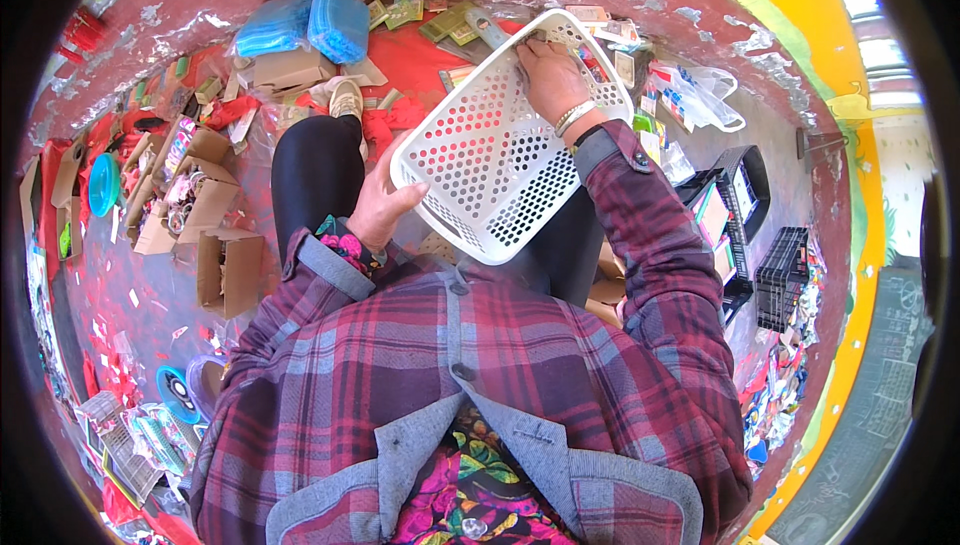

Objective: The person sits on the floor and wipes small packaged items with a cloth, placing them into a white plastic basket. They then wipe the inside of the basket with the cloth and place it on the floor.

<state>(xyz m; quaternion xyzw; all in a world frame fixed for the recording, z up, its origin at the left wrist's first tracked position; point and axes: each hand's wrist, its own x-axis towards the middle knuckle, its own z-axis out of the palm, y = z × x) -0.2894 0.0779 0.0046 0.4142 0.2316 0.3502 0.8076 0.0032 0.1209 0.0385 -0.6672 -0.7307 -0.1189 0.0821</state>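
A white perforated plastic basket [480, 162] lies tilted over my lap. My left hand [381, 204] grips its near left rim, thumb over the edge. Inside the far end is my right hand [551, 76], fingers down by the bottom; a small dark thing seems to be under the fingertips, but what it is and whether it is held cannot be told. Red cloth [409, 57] and scattered booklets [454, 24] lie on the floor beyond the basket.
Bundles of blue plastic [337, 24] rest by the wall at the far left. Open cardboard boxes [229, 275] and a teal bowl [103, 185] stand left. To the right are a white plastic bag [701, 99] and black crates [782, 279].
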